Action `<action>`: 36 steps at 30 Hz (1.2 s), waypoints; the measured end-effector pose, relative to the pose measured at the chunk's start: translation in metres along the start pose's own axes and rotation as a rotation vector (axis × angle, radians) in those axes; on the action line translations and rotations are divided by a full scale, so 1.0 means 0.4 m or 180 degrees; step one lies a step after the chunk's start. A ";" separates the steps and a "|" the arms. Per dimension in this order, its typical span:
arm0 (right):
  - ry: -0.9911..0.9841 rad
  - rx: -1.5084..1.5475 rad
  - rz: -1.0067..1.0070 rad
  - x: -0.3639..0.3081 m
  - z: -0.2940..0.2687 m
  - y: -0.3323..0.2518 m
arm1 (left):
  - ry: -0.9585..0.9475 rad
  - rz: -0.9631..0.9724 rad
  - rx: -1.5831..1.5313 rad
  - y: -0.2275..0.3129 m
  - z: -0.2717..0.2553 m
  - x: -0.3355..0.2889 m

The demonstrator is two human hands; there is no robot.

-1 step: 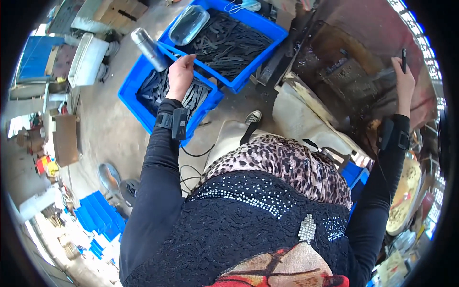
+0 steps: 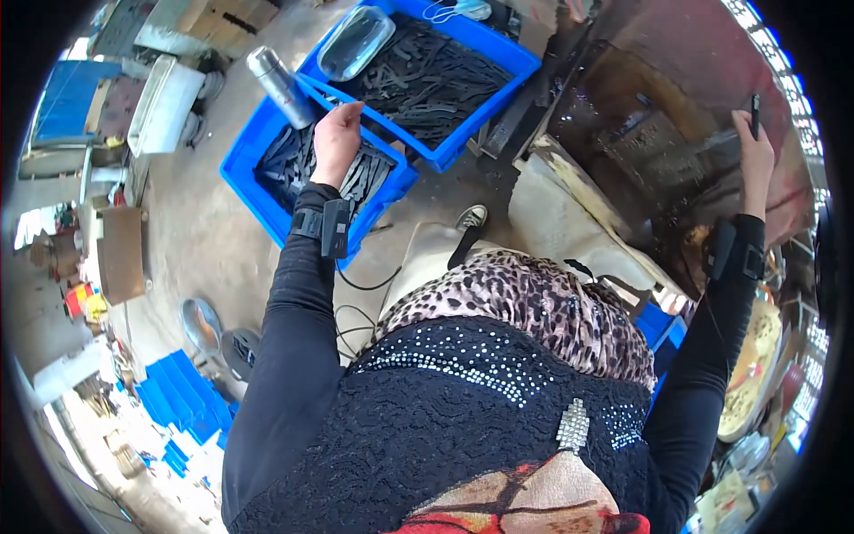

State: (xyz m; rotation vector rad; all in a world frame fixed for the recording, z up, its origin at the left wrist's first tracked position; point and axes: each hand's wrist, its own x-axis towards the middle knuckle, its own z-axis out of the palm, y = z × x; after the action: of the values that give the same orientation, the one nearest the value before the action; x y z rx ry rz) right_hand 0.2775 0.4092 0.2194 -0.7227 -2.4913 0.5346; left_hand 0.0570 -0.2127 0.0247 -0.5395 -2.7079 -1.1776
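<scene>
My left hand (image 2: pixel 336 142) hovers at the far part of the nearer blue bin (image 2: pixel 391 193), its fingers curled together. Anything between those fingers is hidden. Many dark, narrow strips (image 2: pixel 283 171) fill that bin. Out to the right, my right hand (image 2: pixel 756 149) pinches a short, slim black piece (image 2: pixel 755 116) that points upward. It is held over the reddish-brown sheet beside a dirty, wet-looking work area (image 2: pixel 654 142). A second blue bin (image 2: pixel 445 158), farther off, holds more dark strips (image 2: pixel 436 84).
A silver flask (image 2: pixel 280 87) and a clear oval container (image 2: pixel 356 44) rest at the bins. A pale, worn board (image 2: pixel 569 205) lies before the work area. Blue trays (image 2: pixel 182 396) are on the left floor, with a cable (image 2: pixel 365 287) by my lap.
My right hand with the black piece sits very slightly farther right and lower in the picture. My left hand looks unmoved.
</scene>
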 end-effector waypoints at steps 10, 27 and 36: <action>-0.0215 0.0454 0.0038 0.132 0.009 0.164 | 0.0136 -0.1163 0.0337 -0.162 -0.041 -0.122; -0.0407 0.0902 0.1285 -0.451 0.119 0.005 | -0.0479 -0.1134 0.2377 -0.292 0.089 -0.178; -0.0362 0.0616 0.1317 -0.633 0.150 0.065 | -0.1625 -0.0483 0.2358 -0.370 0.096 -0.115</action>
State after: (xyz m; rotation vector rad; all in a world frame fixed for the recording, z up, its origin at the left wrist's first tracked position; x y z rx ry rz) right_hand 0.4423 0.2693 0.0721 -1.1637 -2.3505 0.9732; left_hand 0.0443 -0.2903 -0.1144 -0.5684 -3.3414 0.0331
